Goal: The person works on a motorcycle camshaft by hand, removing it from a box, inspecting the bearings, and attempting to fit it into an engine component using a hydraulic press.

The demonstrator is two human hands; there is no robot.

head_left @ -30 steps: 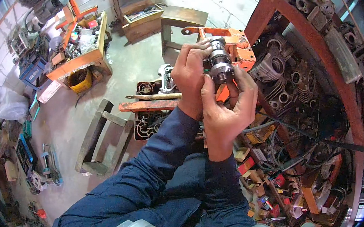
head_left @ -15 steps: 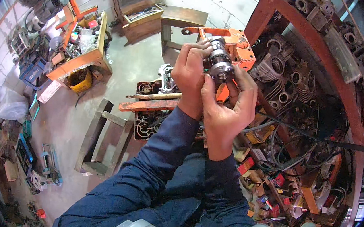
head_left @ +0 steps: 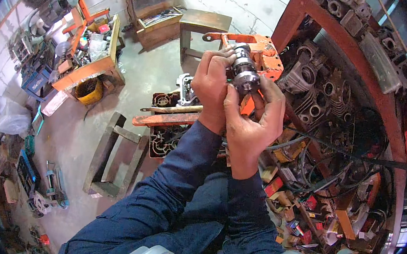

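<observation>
A short shiny steel camshaft (head_left: 245, 64) with round lobes and collars is held up in front of me, its near end tilted toward me. My left hand (head_left: 211, 85) is closed on its left side, fingertips at the upper part. Thumb and fingers of my right hand (head_left: 254, 125) pinch the lower, wider end from both sides. Just behind the camshaft is an orange metal bracket (head_left: 268, 54) with bolt holes. Partly hidden by my left forearm, a dark engine casting (head_left: 162, 140) lies below, with a silver metal part (head_left: 185, 89) near it.
An orange bar (head_left: 164, 119) crosses above the casting. A wooden stand (head_left: 117, 155) is on the floor to the left, near a bench (head_left: 86, 78) heaped with tools. On the right, a red frame (head_left: 372, 81) surrounds piled engine parts (head_left: 318, 90) and black cables (head_left: 341, 150).
Both hands keep their hold on the camshaft. My right hand and the camshaft's near end have shifted very slightly left; little else differs.
</observation>
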